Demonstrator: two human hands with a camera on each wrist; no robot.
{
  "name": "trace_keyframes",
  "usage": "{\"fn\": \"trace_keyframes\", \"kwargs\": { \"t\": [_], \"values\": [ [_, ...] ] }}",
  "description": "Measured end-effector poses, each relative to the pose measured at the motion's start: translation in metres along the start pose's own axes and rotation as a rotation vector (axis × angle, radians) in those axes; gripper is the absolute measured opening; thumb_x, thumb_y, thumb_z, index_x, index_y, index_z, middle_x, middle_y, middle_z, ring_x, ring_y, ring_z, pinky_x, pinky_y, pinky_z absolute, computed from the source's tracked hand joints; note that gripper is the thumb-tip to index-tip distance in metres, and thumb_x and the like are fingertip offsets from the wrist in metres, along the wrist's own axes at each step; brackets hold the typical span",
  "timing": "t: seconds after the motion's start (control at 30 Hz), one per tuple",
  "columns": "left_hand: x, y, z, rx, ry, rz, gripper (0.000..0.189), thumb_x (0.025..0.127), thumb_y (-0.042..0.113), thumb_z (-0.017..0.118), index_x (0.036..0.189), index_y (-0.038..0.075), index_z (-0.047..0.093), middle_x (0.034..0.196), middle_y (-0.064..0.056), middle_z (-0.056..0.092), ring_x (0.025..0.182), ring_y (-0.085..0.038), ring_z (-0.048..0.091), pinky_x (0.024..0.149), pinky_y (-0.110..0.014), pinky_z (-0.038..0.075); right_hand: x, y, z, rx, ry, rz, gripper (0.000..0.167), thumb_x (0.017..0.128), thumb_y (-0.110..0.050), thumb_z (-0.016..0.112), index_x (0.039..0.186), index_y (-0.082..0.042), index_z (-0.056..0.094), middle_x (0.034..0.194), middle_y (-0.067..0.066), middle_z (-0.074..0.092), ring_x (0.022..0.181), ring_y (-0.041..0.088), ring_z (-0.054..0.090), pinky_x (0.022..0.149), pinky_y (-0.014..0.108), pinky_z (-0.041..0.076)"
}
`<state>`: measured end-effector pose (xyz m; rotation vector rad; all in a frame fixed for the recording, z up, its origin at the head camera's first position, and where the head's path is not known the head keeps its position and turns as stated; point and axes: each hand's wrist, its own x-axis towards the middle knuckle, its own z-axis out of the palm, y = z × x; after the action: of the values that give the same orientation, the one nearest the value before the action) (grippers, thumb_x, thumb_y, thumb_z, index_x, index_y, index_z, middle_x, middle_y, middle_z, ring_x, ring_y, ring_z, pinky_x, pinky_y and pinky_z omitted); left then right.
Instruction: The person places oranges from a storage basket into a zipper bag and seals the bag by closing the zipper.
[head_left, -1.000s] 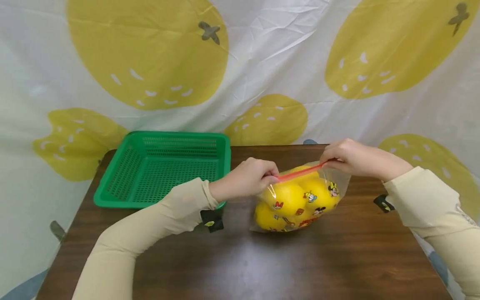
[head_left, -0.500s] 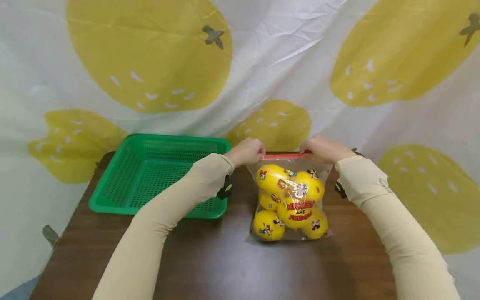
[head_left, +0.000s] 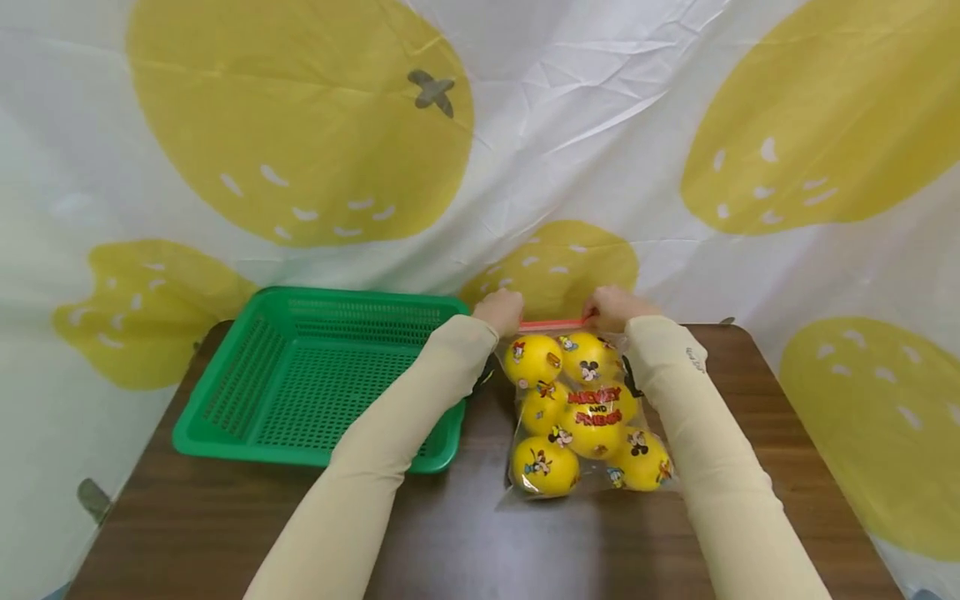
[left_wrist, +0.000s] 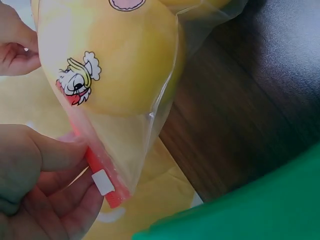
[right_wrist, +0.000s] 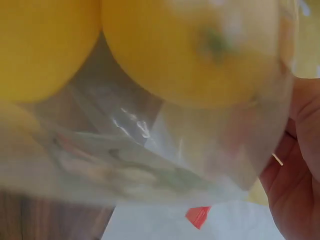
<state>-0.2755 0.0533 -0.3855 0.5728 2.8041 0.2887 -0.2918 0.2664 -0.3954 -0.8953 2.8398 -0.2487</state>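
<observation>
A clear zip bag (head_left: 592, 492) printed with cartoon figures and red lettering holds several round yellow fruits (head_left: 546, 467). Its red zip strip (head_left: 551, 323) runs along the far end, between my two hands. My left hand (head_left: 500, 310) pinches the strip's left part between thumb and fingers; a small white tab (left_wrist: 103, 182) sits on the strip close to the fingertips in the left wrist view. My right hand (head_left: 611, 307) grips the strip's other part. In the right wrist view, the clear film covers much of the picture and a fruit with a green stem spot (right_wrist: 215, 45) shows through.
A green perforated plastic basket (head_left: 315, 460) stands to the left on the dark wooden table (head_left: 480, 542), its right rim close to my left forearm. Behind the table's far edge hangs a white curtain (head_left: 570, 142) with large yellow fruit prints.
Both hands have moved in closer together at the bag's far edge. The bag has turned from tilted and bunched to facing up, spread out with its lettering readable.
</observation>
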Motion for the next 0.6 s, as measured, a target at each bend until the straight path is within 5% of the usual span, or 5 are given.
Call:
{"fn": "trace_keyframes", "kwargs": {
  "t": [0.17,0.33,0.4,0.5,0.6],
  "values": [
    [0.003,-0.002,0.001,0.012,-0.010,-0.020,0.016,0.090,0.009,0.051,0.076,0.008,0.060,0.079,-0.005,0.060,0.067,-0.018,0.050,0.058,-0.031,0.045,0.007,0.005,0.006,0.020,-0.027,0.038,0.008,0.079,-0.008,0.067,0.072,-0.006,0.071,0.073,0.007,0.067,0.069,0.022,0.061,0.066,0.036,0.051],
    [0.006,-0.007,-0.008,0.052,-0.010,0.007,0.009,0.086,0.009,0.056,0.079,0.007,0.060,0.088,-0.005,0.060,0.083,-0.020,0.053,0.080,-0.033,0.045,0.029,0.067,0.037,0.128,0.037,-0.052,0.013,0.083,-0.021,0.066,0.081,-0.010,0.072,0.079,0.005,0.068,0.072,0.018,0.062,0.066,0.030,0.051],
    [0.007,-0.010,-0.012,0.054,-0.007,0.038,0.013,0.085,0.009,0.055,0.072,0.008,0.056,0.079,-0.003,0.055,0.077,-0.018,0.049,0.075,-0.029,0.044,0.027,0.075,0.037,0.155,0.062,-0.052,0.016,0.085,-0.021,0.064,0.087,-0.008,0.072,0.084,0.008,0.068,0.076,0.020,0.063,0.068,0.032,0.051],
    [0.002,-0.017,-0.022,0.022,0.019,0.094,0.022,0.085,0.008,0.052,0.063,0.007,0.049,0.065,-0.003,0.041,0.063,-0.017,0.038,0.059,-0.025,0.035,0.005,0.046,0.010,0.181,0.072,0.018,0.021,0.086,-0.014,0.060,0.095,0.002,0.068,0.091,0.019,0.066,0.082,0.030,0.063,0.072,0.042,0.051],
    [-0.011,-0.024,-0.035,-0.071,0.092,0.142,0.017,0.089,0.013,0.051,0.081,0.002,0.062,0.079,-0.006,0.058,0.068,-0.015,0.048,0.060,-0.022,0.038,-0.025,0.002,-0.024,0.128,0.062,0.088,0.032,0.091,-0.015,0.053,0.110,0.011,0.058,0.106,0.028,0.059,0.096,0.040,0.057,0.081,0.050,0.046]
  ]
}}
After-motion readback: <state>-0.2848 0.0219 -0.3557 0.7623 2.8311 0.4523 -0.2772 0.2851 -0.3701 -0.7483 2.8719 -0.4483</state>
